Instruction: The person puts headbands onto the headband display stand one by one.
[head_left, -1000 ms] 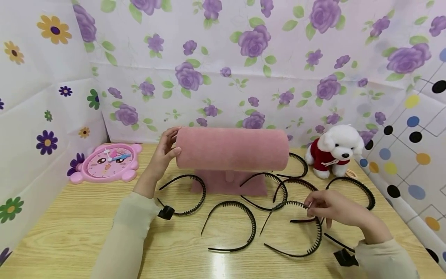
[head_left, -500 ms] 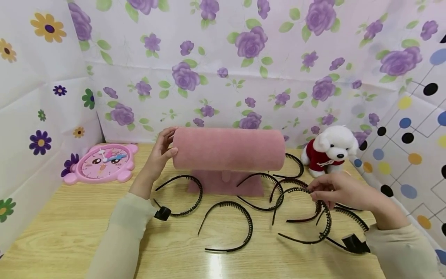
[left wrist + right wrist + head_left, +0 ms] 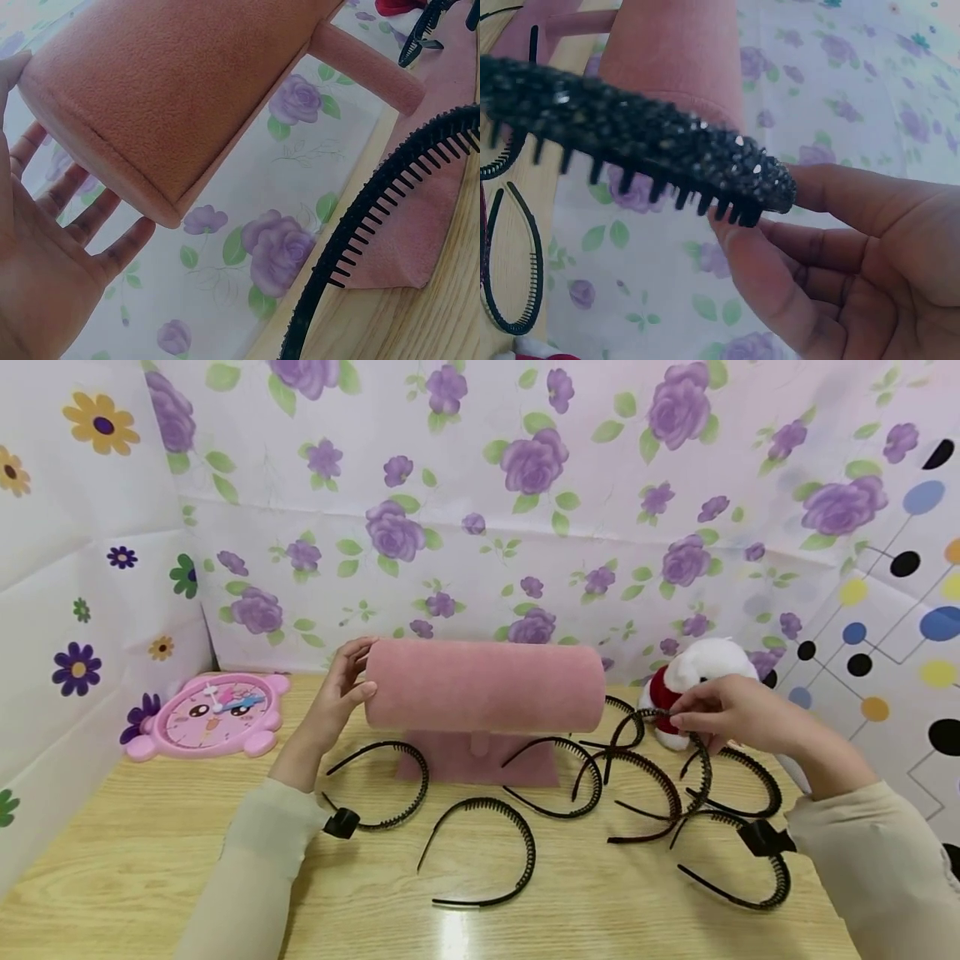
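Note:
A pink plush headband stand (image 3: 483,687), a thick horizontal roll on a post and flat base, stands mid-table. My left hand (image 3: 330,706) rests against the roll's left end, fingers spread and fairly straight in the left wrist view, thumb at its edge. Between thumb and fingers, my right hand (image 3: 742,718) pinches a black toothed headband (image 3: 706,772). Glittery stones cover this headband's outer face in the right wrist view. It is raised right of the stand, overlapping a dark red headband (image 3: 670,785) and the white plush dog (image 3: 708,664) in the head view.
Several more black toothed headbands lie about: one front centre (image 3: 528,852), one at left (image 3: 423,781), one at right front (image 3: 780,885). A pink toy clock (image 3: 217,714) lies at the back left of the wooden table (image 3: 150,860). Flowered sheets hang behind.
My right hand has lifted the headband from the front right, moving it away from me and up, towards the plush dog. The left hand keeps its place on the roll.

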### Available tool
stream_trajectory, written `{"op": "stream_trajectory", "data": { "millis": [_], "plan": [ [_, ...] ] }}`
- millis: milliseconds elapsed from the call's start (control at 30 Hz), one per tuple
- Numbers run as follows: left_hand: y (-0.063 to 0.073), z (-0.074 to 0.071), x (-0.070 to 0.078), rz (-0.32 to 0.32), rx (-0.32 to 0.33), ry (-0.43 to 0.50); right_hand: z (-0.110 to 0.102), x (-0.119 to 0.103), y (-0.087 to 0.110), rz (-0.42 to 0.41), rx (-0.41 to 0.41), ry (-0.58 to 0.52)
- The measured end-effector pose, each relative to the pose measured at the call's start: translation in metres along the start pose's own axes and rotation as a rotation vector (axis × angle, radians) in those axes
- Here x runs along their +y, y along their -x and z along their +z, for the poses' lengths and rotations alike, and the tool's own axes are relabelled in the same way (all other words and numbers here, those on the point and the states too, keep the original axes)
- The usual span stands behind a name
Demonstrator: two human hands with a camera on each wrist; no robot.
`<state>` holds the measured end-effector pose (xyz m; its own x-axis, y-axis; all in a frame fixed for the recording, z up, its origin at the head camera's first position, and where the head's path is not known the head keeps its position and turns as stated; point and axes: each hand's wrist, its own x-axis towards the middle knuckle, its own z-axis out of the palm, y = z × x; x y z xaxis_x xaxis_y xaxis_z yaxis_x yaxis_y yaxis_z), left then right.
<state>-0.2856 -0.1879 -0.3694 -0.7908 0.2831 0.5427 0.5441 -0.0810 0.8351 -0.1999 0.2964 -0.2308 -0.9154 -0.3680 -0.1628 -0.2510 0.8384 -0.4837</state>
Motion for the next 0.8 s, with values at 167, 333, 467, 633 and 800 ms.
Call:
{"op": "stream_trajectory", "data": {
  "millis": [167, 333, 467, 633, 800],
  "plan": [
    [0.001, 0.000, 0.000, 0.005, -0.005, -0.002, -0.011, -0.008, -0.012, 0.033, 0.024, 0.025],
    [0.001, 0.000, 0.000, 0.007, -0.004, -0.009, -0.018, -0.020, -0.024, 0.048, 0.073, 0.079],
    [0.001, 0.000, 0.001, 0.015, -0.002, -0.006, -0.021, -0.031, -0.034, 0.047, 0.085, 0.132],
    [0.001, 0.000, 0.002, 0.018, -0.007, 0.001, -0.022, -0.041, -0.046, 0.037, 0.091, 0.169],
    [0.001, 0.000, 0.001, 0.012, -0.015, -0.002, -0.019, -0.051, -0.058, 0.037, 0.118, 0.173]
  ]
}}
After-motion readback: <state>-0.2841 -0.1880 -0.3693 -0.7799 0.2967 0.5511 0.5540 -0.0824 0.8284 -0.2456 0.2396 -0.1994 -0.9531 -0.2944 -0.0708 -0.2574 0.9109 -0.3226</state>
